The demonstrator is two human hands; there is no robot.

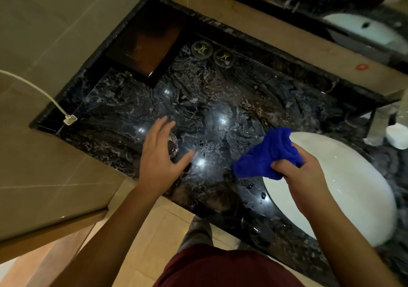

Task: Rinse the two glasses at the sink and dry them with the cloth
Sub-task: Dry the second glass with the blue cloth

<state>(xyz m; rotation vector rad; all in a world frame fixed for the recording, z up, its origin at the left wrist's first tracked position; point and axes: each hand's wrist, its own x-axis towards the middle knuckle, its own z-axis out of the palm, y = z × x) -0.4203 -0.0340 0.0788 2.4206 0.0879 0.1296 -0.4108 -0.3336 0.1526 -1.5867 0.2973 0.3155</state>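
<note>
A clear glass [174,143] stands on the black marble counter [220,101], mostly hidden under my left hand [162,156]. That hand hovers over it with fingers spread and grips nothing. My right hand [302,174] grips a bunched blue cloth [268,154] above the left rim of the white sink [344,189]. What looks like a second clear glass [257,231] stands near the counter's front edge, left of the sink; its outline is faint.
Two round dark coasters [201,48] [224,57] lie at the back of the counter beside a dark brown box [143,48]. A white cable with a plug [70,119] hangs at the left wall. Water drops dot the counter. Pale items [397,138] sit far right.
</note>
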